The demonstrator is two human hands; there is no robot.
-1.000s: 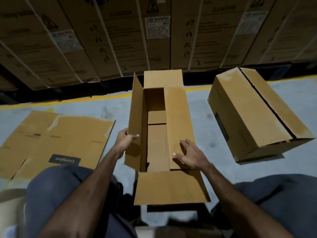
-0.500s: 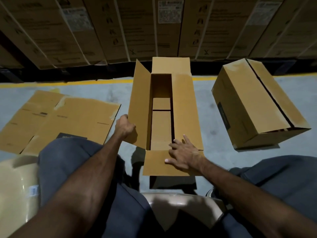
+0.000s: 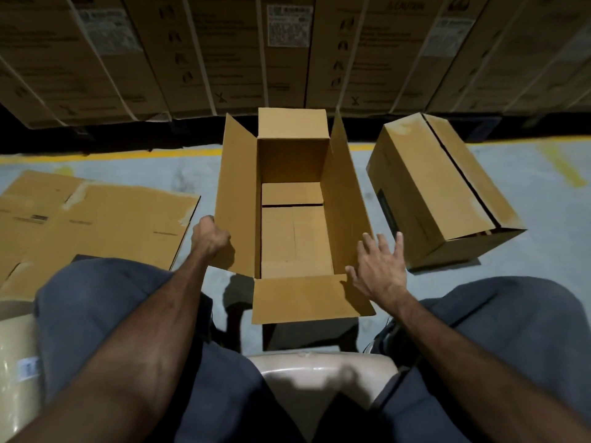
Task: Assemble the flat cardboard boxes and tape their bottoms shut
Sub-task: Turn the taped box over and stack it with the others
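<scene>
Head view shows the open box (image 3: 294, 219) standing on the floor (image 3: 204, 174) between the knees. The left hand (image 3: 209, 239) grips the left long flap's edge, likely steadying it, while the right hand (image 3: 379, 270), fingers spread and holding nothing, hovers beside the right flap. A flattened carton (image 3: 96, 222) lies left, a closed box (image 3: 441, 193) right; both stand clear.

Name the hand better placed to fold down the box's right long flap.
Right. The right hand is open beside the right long flap of the open box, fingers spread at its near end. The left hand is busy gripping the left flap.
</scene>
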